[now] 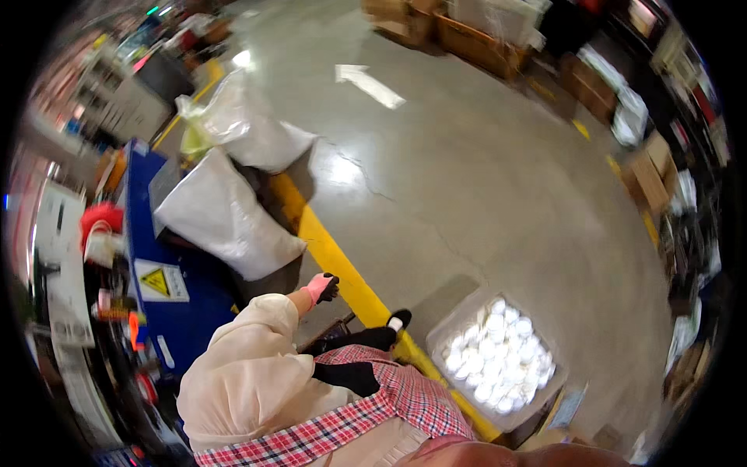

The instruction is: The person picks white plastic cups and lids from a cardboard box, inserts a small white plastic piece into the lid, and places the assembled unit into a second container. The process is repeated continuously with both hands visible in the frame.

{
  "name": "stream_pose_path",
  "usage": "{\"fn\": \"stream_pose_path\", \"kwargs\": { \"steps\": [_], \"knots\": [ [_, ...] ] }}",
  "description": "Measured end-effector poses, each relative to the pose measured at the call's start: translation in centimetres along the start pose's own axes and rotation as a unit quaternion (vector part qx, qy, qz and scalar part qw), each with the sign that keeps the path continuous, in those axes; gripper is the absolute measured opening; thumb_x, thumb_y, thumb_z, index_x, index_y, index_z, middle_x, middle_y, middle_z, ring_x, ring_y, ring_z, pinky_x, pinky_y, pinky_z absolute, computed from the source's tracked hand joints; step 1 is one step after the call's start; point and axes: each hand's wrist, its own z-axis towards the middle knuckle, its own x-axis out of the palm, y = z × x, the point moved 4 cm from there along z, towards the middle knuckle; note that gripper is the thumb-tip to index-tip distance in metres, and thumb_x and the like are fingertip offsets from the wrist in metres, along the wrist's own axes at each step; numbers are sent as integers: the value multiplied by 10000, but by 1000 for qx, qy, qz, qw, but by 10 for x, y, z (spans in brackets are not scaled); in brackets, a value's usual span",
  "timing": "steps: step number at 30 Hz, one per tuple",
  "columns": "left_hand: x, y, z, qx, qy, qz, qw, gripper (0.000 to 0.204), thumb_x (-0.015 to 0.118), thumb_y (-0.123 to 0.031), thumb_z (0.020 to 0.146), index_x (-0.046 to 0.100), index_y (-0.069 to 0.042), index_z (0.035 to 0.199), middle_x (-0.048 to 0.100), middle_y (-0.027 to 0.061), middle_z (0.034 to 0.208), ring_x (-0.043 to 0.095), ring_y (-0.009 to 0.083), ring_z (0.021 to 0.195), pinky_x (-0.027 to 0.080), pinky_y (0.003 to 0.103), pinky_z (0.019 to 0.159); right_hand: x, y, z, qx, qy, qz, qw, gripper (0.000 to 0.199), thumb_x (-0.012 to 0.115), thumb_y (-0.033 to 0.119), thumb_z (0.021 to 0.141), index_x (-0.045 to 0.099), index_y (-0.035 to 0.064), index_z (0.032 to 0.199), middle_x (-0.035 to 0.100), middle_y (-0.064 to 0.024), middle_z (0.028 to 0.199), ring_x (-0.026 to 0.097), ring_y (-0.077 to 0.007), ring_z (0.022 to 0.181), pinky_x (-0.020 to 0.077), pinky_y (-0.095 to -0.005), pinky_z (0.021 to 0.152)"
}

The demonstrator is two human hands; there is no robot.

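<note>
My left hand (320,289) wears a pink glove with black on the fingers. It is held out in front of me at the end of a beige sleeve, near the yellow floor line. Its fingers look curled in, and nothing shows sticking out of them. A stuffed white sack (233,218) is the closest large thing to it, leaning beside a blue cabinet (159,311). Down to my right, a clear plastic bin (437,336) full of round white pieces (498,354) stands on the floor. My right hand is out of sight.
Behind the first sack lies another white sack (257,128). A yellow line (342,261) crosses the grey floor (498,179), which bears a white arrow (369,84). Cartons (650,175) and bags line the right side. Cluttered equipment stands at the left.
</note>
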Motion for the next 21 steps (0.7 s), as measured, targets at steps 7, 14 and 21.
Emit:
{"fn": "stream_pose_path", "kwargs": {
  "steps": [7,14,21],
  "knots": [
    [-42,83,-87,19,-100,-185,977,170,567,-285,894,557,-118,865,574,52,727,567,185,553,425,309,451,167,388,-111,-207,118,-108,965,76,572,115,879,560,52,921,619,-104,746,608,-202,593,529,-330,489],
    [-46,161,-152,30,-246,-380,891,170,585,-319,870,570,-160,810,589,39,708,581,199,574,445,353,474,279,475,-130,-214,199,-380,878,82,495,92,901,540,32,933,594,-112,729,595,-209,582,498,-333,474],
    [18,279,-166,11,-267,-490,829,326,429,-265,966,657,-34,941,679,139,814,650,263,652,516,370,567,357,534,-138,-254,196,-490,810,86,550,107,871,574,27,893,605,-116,695,606,-231,573,500,-378,491]
  ]
}}
